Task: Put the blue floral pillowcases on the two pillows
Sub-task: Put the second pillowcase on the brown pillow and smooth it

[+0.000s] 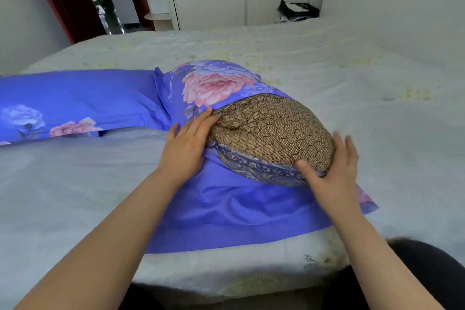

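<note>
Bed-top point(352, 78): both flat-fingered hands point(185, 148) press pillow point(274, 131).

arms: bare, no sleeves | hands: no rings | legs: dark trousers point(427, 272)

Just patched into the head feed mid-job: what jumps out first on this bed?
The brown net-patterned pillow at centre, its far half inside a blue floral pillowcase. The left hand and right hand press flat against its bare near end. A second blue floral pillowcase lies on the bed's left.
</note>
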The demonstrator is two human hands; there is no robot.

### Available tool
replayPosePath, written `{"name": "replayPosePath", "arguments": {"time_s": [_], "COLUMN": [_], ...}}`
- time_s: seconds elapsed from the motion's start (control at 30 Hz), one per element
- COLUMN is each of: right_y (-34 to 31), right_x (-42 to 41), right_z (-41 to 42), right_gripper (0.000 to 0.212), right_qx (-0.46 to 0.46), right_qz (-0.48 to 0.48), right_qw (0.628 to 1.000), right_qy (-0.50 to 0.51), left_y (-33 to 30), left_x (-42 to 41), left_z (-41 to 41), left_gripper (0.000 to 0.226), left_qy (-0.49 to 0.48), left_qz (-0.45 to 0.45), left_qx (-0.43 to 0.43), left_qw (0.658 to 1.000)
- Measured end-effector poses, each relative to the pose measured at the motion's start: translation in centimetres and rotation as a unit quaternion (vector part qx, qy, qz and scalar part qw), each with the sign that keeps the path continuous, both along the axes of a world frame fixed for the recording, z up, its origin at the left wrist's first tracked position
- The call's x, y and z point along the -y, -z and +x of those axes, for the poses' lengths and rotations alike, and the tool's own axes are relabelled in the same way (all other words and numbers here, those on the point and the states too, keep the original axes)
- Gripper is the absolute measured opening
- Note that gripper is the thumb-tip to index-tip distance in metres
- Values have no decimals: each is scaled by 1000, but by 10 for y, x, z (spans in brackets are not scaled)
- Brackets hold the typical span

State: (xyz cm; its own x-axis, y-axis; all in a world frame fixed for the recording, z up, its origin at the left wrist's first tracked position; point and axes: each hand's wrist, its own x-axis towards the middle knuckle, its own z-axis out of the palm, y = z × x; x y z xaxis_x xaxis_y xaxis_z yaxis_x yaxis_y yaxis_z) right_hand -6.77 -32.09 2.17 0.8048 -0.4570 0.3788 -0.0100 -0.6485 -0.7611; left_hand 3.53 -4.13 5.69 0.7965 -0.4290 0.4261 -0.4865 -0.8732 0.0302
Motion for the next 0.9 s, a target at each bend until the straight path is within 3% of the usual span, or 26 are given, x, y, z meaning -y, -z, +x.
{"name": "replayPosePath", "arguments": {"time_s": [0.07,0.1,0.23,0.33,0.4,0.47,0.53,0.6,0.67,0.7,0.77,0.83,0.9], "right_y": [-1,-4,-21,-39,-49,-60,-68,-71,-66,-59,-39,-17,1], "right_x": [7,7,1,-2,-8,-15,-20,-27,-33,-36,-38,-36,-35], "right_z": [-6,-7,-3,7,11,14,17,19,21,22,30,43,57], "right_gripper": [99,93,75,52,38,27,25,29,25,17,13,23,31], "right_qx": [-18,-33,-42,-50,-48,-18,23,67,141,179,189,106,73], "right_qz": [203,245,160,114,95,86,83,145,221,227,145,-42,-214], "right_qw": [979,969,985,990,991,993,990,973,944,937,958,982,959], "right_qy": [-12,-26,-51,-62,-75,-83,-108,-168,-202,-195,-162,-153,-172], "left_y": [-2,-3,-21,-34,-25,-14,-12,-20,-35,-41,-50,-52,-51], "left_x": [3,6,24,61,85,95,93,86,79,74,66,63,63], "left_z": [-7,-10,-36,-71,-81,-75,-59,-41,-22,-12,6,19,26], "left_gripper": [93,96,109,118,121,124,109,70,40,36,35,38,40], "left_qy": [10,7,1,78,104,58,11,-9,-37,-53,-76,-80,-77], "left_qz": [53,83,109,62,76,110,70,21,-51,-89,-147,-180,-194], "left_qx": [-12,-15,-45,-76,-37,15,44,52,16,-3,-42,-76,-101], "left_qw": [998,996,993,992,991,992,997,998,998,995,985,977,973]}}
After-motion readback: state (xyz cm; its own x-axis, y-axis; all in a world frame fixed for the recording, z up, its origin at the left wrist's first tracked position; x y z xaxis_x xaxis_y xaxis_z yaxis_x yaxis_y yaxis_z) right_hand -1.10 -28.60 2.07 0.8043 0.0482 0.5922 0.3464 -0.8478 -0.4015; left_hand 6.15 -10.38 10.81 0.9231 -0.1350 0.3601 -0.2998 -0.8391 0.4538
